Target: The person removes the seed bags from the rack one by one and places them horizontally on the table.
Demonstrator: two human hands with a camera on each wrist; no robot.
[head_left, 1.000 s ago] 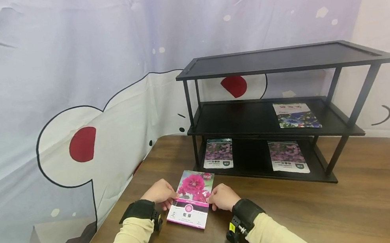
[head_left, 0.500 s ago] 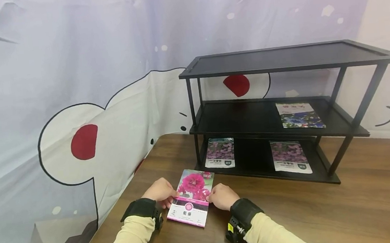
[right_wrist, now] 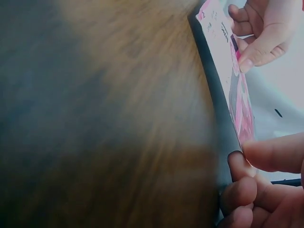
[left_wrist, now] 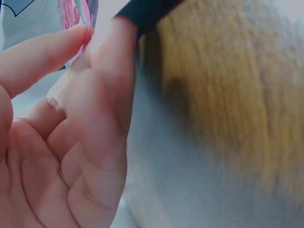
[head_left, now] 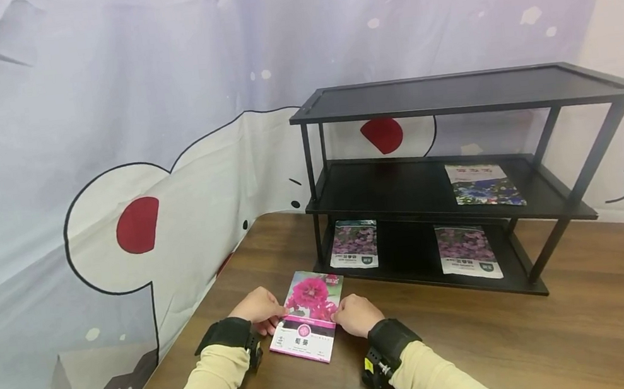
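A seed packet [head_left: 310,293] with a bright pink flower on its upper half and a white lower half is between both hands, low in the head view. My left hand [head_left: 258,309] pinches its left edge between thumb and fingers. On the opposite edge, my right hand [head_left: 358,315] pinches it the same way. The right wrist view shows the packet [right_wrist: 221,50] edge-on, with a dark strip of shadow beside it on the table. In the left wrist view only a small pink part of the packet [left_wrist: 71,14] shows past the fingers of the left hand [left_wrist: 80,128].
Beyond the hands stands a black three-tier rack [head_left: 391,186] on the wooden table [head_left: 476,348]. Its middle tier bears a blue-flower packet [head_left: 485,184]. Two purple-flower packets, one left [head_left: 354,244] and one right [head_left: 468,251], lie on the bottom tier. A printed cloth [head_left: 162,77] hangs behind.
The head view has turned slightly left, so the rack appears a little farther right. Both hands keep hold of the seed packet, which has hardly moved.
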